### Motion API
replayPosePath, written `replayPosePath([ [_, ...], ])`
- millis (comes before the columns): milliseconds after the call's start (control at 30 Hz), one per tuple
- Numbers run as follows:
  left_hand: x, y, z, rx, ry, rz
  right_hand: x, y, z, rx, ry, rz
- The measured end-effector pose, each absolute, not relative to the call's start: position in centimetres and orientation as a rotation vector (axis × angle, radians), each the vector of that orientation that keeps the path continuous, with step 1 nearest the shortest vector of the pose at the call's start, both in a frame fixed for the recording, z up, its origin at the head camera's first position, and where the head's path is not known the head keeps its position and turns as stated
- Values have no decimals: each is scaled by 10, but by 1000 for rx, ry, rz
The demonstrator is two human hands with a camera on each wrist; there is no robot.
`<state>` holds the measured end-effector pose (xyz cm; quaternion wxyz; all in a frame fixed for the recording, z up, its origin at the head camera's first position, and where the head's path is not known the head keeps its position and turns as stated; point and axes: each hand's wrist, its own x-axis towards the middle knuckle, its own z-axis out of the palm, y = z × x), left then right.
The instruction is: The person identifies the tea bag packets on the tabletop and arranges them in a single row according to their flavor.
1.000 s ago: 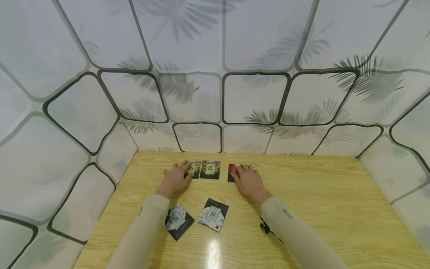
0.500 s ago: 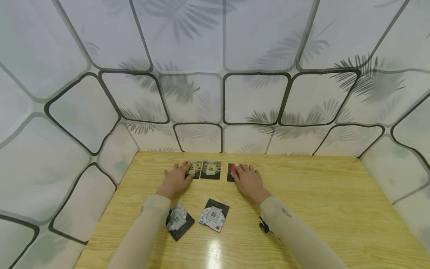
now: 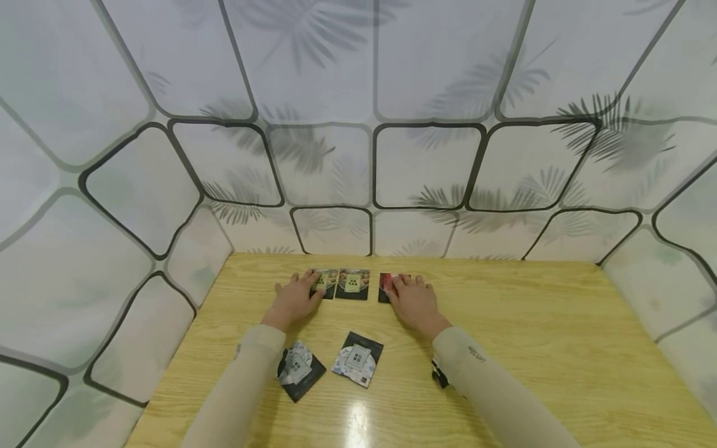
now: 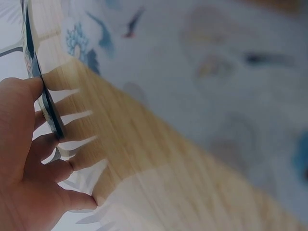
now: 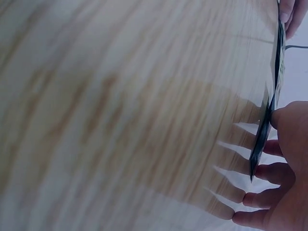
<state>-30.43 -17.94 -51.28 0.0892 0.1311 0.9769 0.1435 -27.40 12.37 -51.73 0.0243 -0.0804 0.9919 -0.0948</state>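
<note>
My left hand [image 3: 295, 300] rests on a flat dark packet with a food picture [image 3: 323, 283], its fingers spread. In the left wrist view the thumb and fingers of my left hand [image 4: 33, 159] touch the thin packet [image 4: 48, 106]. Beside that packet lies a matching one [image 3: 353, 284], almost edge to edge. Further right, a red-and-black packet [image 3: 385, 290] sits partly covered under my right hand [image 3: 417, 303]. From the right wrist view, my right hand [image 5: 286, 163] touches this packet's edge [image 5: 260, 144] with spread fingers.
Two black packets with white-and-blue prints lie nearer: one [image 3: 357, 359] at centre, another [image 3: 301, 370] partly behind the left sleeve. The wooden table [image 3: 532, 348] meets a patterned backdrop [image 3: 426, 165] at its back edge.
The red packet and right hand have shifted very slightly left, towards the pair of packets. The left hand stays in place on its packet.
</note>
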Motion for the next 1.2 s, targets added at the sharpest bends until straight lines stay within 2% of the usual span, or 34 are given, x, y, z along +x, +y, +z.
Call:
replayPosePath([
  [367,-302,-177,-517,411,2901,427,-269,126,-521,-225,3067,-288],
  [767,-301,-177,-518,419,2893,435,-253,144,-502,-238,3046,-347],
  [1200,-300,-184,-513,426,2902,430,-191,206,-488,-504,3137,-442],
])
